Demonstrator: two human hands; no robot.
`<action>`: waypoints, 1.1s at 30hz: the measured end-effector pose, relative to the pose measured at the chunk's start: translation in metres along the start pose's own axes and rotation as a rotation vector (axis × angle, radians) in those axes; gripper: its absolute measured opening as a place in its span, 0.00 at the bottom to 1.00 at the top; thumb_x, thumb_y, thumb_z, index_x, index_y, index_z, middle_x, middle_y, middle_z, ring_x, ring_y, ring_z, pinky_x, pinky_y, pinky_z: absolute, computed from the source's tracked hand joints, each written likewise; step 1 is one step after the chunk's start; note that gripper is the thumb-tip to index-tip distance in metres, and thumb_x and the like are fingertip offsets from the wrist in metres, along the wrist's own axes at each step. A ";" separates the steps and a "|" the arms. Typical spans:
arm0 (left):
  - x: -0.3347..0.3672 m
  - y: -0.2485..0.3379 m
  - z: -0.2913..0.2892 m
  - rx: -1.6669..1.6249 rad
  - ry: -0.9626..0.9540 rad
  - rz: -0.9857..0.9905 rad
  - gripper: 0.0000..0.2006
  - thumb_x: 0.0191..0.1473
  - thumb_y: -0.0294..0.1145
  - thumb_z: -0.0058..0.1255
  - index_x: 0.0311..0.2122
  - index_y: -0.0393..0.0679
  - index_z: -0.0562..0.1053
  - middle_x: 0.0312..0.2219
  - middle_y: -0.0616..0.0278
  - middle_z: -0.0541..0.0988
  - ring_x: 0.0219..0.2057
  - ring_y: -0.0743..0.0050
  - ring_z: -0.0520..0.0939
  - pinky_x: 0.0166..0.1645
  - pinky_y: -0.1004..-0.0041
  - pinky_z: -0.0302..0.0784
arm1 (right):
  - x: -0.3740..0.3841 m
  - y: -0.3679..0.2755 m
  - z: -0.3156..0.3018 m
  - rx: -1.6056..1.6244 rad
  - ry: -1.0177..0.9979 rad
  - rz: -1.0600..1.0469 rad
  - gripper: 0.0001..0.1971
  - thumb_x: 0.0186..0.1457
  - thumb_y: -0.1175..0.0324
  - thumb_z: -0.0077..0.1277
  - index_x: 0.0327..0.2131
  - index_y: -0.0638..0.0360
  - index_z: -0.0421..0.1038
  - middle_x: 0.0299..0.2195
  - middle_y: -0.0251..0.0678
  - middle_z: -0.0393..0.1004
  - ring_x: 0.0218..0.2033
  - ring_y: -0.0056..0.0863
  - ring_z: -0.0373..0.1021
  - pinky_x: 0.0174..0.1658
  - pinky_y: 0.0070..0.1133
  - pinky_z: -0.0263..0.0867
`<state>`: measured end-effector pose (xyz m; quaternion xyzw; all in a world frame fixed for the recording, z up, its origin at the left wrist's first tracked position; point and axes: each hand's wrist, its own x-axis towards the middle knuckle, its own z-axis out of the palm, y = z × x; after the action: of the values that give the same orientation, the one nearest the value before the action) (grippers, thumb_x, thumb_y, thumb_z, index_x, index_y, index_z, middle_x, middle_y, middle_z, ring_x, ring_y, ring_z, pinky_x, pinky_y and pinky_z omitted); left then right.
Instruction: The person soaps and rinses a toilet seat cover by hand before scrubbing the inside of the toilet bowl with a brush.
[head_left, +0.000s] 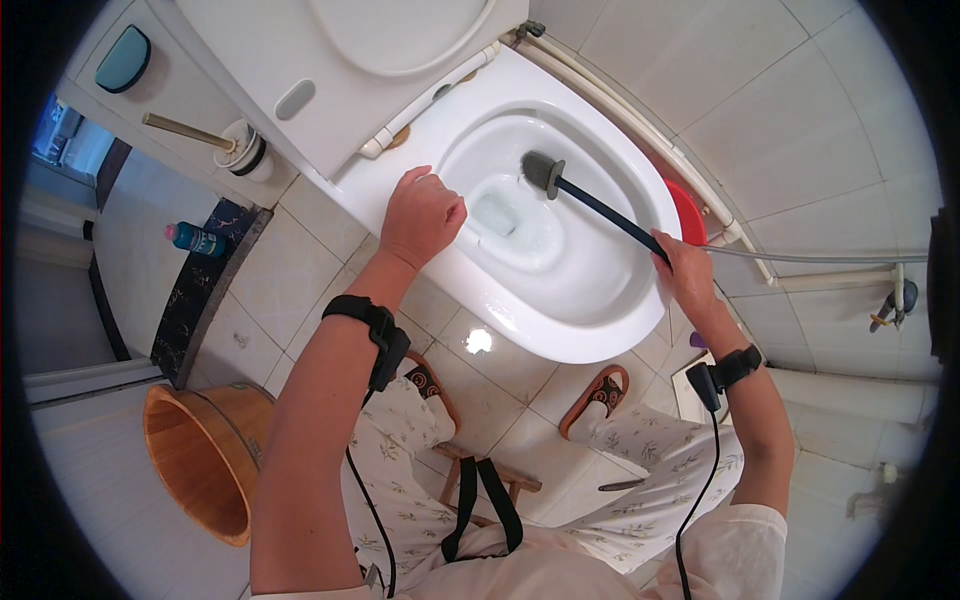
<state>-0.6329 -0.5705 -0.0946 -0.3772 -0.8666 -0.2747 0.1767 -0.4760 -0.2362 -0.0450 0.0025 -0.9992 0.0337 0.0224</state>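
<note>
My right hand (688, 272) is closed round the end of the long dark handle of a toilet brush (612, 213), over the right side of the white toilet bowl (570, 345). The brush's grey-green bristle head, with a round collar behind it, is inside the bowl by the far inner wall, above the water (497, 213). My left hand (424, 215) is curled into a fist at the left part of the rim, with nothing showing in it. The toilet lid and seat (330, 90) are raised at the back.
A second brush in a white holder (245, 155) hangs at the left wall. A blue bottle with a pink cap (196, 238) stands on the dark threshold. A wooden bucket (215, 440) is at the lower left. Pipes (690, 165) and a red basin (688, 212) are beyond the bowl's right side.
</note>
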 end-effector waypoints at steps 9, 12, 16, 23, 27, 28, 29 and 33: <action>0.000 0.001 0.000 0.000 -0.013 0.002 0.12 0.38 0.26 0.48 0.09 0.43 0.63 0.10 0.63 0.66 0.19 0.67 0.69 0.46 0.68 0.65 | 0.000 -0.001 0.000 -0.011 -0.005 0.017 0.14 0.43 0.69 0.48 0.38 0.57 0.67 0.24 0.43 0.71 0.24 0.39 0.69 0.28 0.30 0.63; 0.000 0.000 0.001 0.002 -0.016 0.003 0.11 0.38 0.26 0.48 0.09 0.43 0.63 0.11 0.63 0.66 0.19 0.68 0.69 0.46 0.68 0.65 | 0.001 0.000 -0.001 -0.028 -0.029 0.047 0.15 0.43 0.68 0.49 0.38 0.57 0.67 0.24 0.43 0.71 0.24 0.39 0.69 0.28 0.30 0.63; 0.000 0.000 -0.001 0.014 -0.022 0.006 0.11 0.38 0.26 0.48 0.09 0.43 0.64 0.11 0.63 0.66 0.19 0.68 0.70 0.46 0.69 0.65 | 0.005 -0.003 -0.007 -0.009 -0.071 0.057 0.16 0.42 0.68 0.50 0.38 0.55 0.68 0.25 0.43 0.71 0.25 0.39 0.69 0.29 0.30 0.64; 0.001 0.001 -0.001 -0.021 -0.011 0.012 0.11 0.38 0.26 0.48 0.09 0.43 0.64 0.11 0.63 0.66 0.19 0.68 0.69 0.46 0.69 0.65 | 0.011 0.003 -0.008 -0.003 -0.058 -0.068 0.14 0.41 0.68 0.51 0.36 0.54 0.70 0.24 0.42 0.72 0.26 0.38 0.69 0.31 0.29 0.63; 0.001 0.000 0.000 0.002 0.002 0.018 0.11 0.37 0.26 0.48 0.09 0.43 0.64 0.10 0.63 0.66 0.18 0.68 0.69 0.46 0.68 0.65 | 0.019 -0.008 -0.038 -0.010 -0.110 -0.043 0.15 0.39 0.69 0.53 0.37 0.54 0.70 0.24 0.39 0.72 0.25 0.38 0.68 0.30 0.27 0.64; 0.000 -0.001 0.000 0.002 0.002 0.018 0.11 0.37 0.26 0.48 0.09 0.43 0.64 0.10 0.63 0.66 0.18 0.68 0.69 0.46 0.68 0.65 | 0.020 -0.011 -0.048 -0.100 -0.148 -0.067 0.15 0.40 0.69 0.52 0.36 0.54 0.70 0.23 0.39 0.72 0.26 0.38 0.69 0.30 0.28 0.64; 0.001 -0.001 0.000 0.000 0.002 0.019 0.11 0.37 0.26 0.48 0.09 0.43 0.64 0.10 0.63 0.66 0.18 0.68 0.69 0.46 0.68 0.65 | 0.021 -0.013 -0.057 -0.191 -0.186 -0.090 0.15 0.40 0.69 0.51 0.36 0.54 0.70 0.22 0.40 0.71 0.26 0.37 0.69 0.30 0.29 0.63; -0.001 -0.001 -0.001 -0.016 -0.016 -0.016 0.11 0.38 0.26 0.47 0.09 0.43 0.64 0.10 0.62 0.65 0.19 0.68 0.69 0.46 0.68 0.65 | 0.019 -0.022 -0.084 -0.207 -0.215 -0.159 0.14 0.40 0.69 0.51 0.36 0.54 0.71 0.20 0.39 0.70 0.26 0.37 0.69 0.29 0.29 0.63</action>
<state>-0.6329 -0.5719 -0.0943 -0.3740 -0.8687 -0.2801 0.1646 -0.4913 -0.2522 0.0411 0.0830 -0.9906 -0.0716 -0.0817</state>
